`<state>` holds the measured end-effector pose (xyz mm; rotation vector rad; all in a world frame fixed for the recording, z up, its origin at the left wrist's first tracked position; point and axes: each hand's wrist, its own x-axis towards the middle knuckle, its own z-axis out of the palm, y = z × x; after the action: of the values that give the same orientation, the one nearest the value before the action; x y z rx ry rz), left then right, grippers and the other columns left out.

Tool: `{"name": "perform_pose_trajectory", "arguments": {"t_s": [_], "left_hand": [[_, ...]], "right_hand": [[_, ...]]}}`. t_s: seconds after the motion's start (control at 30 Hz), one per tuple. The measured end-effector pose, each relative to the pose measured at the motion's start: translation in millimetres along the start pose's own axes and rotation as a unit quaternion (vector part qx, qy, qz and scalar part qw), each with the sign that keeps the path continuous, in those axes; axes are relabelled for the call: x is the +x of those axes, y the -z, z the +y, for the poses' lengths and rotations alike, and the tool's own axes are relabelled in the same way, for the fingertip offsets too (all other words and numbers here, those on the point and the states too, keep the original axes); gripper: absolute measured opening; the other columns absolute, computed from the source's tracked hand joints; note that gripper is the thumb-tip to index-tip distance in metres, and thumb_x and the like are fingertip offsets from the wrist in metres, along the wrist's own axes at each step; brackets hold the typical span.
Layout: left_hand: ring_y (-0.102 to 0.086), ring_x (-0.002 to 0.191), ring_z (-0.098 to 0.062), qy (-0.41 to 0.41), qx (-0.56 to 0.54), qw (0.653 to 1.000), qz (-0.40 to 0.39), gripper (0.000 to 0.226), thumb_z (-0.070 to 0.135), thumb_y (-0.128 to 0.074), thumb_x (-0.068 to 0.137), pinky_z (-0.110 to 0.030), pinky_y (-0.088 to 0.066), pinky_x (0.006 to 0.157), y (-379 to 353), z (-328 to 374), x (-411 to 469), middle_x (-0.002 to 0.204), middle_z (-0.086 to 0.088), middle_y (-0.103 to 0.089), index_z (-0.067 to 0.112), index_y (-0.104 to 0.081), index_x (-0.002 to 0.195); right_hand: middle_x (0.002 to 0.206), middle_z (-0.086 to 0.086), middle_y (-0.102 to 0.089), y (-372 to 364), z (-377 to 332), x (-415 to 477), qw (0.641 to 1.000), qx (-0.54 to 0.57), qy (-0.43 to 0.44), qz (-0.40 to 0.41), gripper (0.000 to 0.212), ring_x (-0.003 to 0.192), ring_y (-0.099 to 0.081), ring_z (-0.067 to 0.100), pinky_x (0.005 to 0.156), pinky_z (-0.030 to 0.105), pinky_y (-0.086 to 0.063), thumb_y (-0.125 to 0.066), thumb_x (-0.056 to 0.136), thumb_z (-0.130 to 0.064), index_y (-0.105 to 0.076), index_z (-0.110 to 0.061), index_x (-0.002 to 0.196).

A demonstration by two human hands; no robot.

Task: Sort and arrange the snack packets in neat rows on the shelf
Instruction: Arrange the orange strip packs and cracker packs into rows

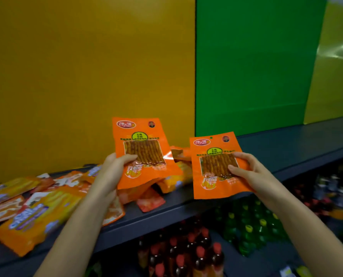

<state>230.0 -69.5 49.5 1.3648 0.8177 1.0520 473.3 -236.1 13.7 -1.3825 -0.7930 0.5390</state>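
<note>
Left hand (114,168) of mine grips one orange snack packet, the left packet (144,148), with the thumb across its front near the lower left and the fingers behind. It stands upright above the dark shelf (286,152), in front of the yellow back panel (86,76). My right hand (248,172) grips a second of the same kind, the right packet (214,166), thumb on its front and fingers curled round its right edge. That one is tilted slightly and hangs over the front of the shelf, below where the green back panel (256,66) begins. The two held packets are apart, with a gap between them. Each is a flat orange pouch with a red oval logo top left, a small portrait top right and a yellow-green round label in the middle. Below that, a clear window shows brown-red strips lying side by side, with large pale lettering underneath. That makes two of this kind, one in each hand. A heap of packets (36,204) lies loose on the shelf to the left and behind my left hand: orange ones with purple print and red-and-white ones, overlapping at odd angles and too blurred to count. On the level below stand red-capped bottles (186,252) and green bottles (250,226) with yellow caps, also too blurred to count.
</note>
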Motion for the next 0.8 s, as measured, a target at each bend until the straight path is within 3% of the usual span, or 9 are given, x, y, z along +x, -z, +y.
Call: {"name": "perform_pose_trajectory", "arguments": {"t_s": [0.1, 0.2, 0.3, 0.47, 0.57, 0.7, 0.8], "left_hand": [[-0.063, 0.053, -0.016, 0.012, -0.004, 1.0, -0.014, 0.012, 0.011, -0.054, 0.086, -0.024, -0.05, 0.047, -60, -16, -12, 0.072, -0.006, -0.067, 0.014, -0.059, 0.097], [-0.063, 0.062, -0.018, 0.021, -0.025, 0.999, -0.025, 0.014, 0.009, -0.051, 0.09, -0.028, -0.052, 0.057, -116, -33, -23, 0.077, -0.005, -0.066, 0.021, -0.057, 0.086], [-0.062, 0.073, -0.019, 0.008, -0.031, 0.998, -0.053, 0.021, 0.003, -0.048, 0.09, -0.031, -0.051, 0.073, -166, -49, -27, 0.09, -0.007, -0.067, 0.018, -0.059, 0.1], [-0.063, 0.093, -0.027, 0.011, -0.002, 0.997, -0.075, 0.03, 0.007, -0.051, 0.091, -0.041, -0.048, 0.093, -230, -62, -12, 0.112, -0.013, -0.064, 0.012, -0.056, 0.121], [-0.061, 0.103, -0.03, 0.022, 0.013, 0.997, -0.069, 0.033, 0.009, -0.051, 0.092, -0.043, -0.046, 0.097, -262, -66, 6, 0.119, -0.015, -0.062, 0.008, -0.053, 0.126], [-0.06, 0.103, -0.028, 0.018, 0.032, 0.997, -0.062, 0.03, 0.007, -0.049, 0.093, -0.034, -0.045, 0.09, -299, -71, 41, 0.121, -0.017, -0.061, 0.005, -0.054, 0.123], [-0.06, 0.106, -0.029, 0.011, 0.055, 0.997, -0.051, 0.029, 0.007, -0.047, 0.094, -0.031, -0.045, 0.087, -323, -73, 70, 0.112, -0.011, -0.062, 0.005, -0.055, 0.122]], "right_hand": [[0.102, 0.0, -0.059, 63, 5, -4, 1.0, -0.006, -0.008, 0.023, 0.04, 0.08, -0.063, 0.017, 0.048, 0.016, -0.053, -0.059, 0.088, -0.011, -0.046, -0.026, 0.123], [0.101, 0.002, -0.059, 118, 10, -2, 0.999, -0.006, -0.01, 0.047, 0.039, 0.077, -0.062, 0.018, 0.044, 0.016, -0.051, -0.06, 0.087, -0.009, -0.047, -0.026, 0.121], [0.099, 0.003, -0.06, 163, 14, 3, 0.998, -0.001, -0.012, 0.065, 0.039, 0.074, -0.061, 0.018, 0.044, 0.016, -0.051, -0.06, 0.087, -0.007, -0.048, -0.024, 0.12], [0.106, 0.004, -0.06, 211, 19, 23, 0.997, -0.013, -0.017, 0.073, 0.04, 0.082, -0.063, 0.019, 0.061, 0.026, -0.053, -0.061, 0.087, -0.01, -0.047, -0.025, 0.122], [0.106, 0.002, -0.06, 229, 23, 40, 0.998, -0.011, -0.01, 0.067, 0.04, 0.085, -0.063, 0.02, 0.065, 0.029, -0.049, -0.06, 0.088, -0.012, -0.047, -0.025, 0.123], [0.111, 0.005, -0.06, 243, 27, 73, 0.998, -0.008, -0.003, 0.058, 0.04, 0.086, -0.063, 0.022, 0.064, 0.029, -0.049, -0.061, 0.088, -0.012, -0.048, -0.025, 0.123], [0.106, 0.006, -0.062, 250, 29, 106, 0.999, -0.009, -0.001, 0.044, 0.038, 0.078, -0.064, 0.02, 0.057, 0.025, -0.051, -0.06, 0.087, -0.01, -0.049, -0.024, 0.121]]}}
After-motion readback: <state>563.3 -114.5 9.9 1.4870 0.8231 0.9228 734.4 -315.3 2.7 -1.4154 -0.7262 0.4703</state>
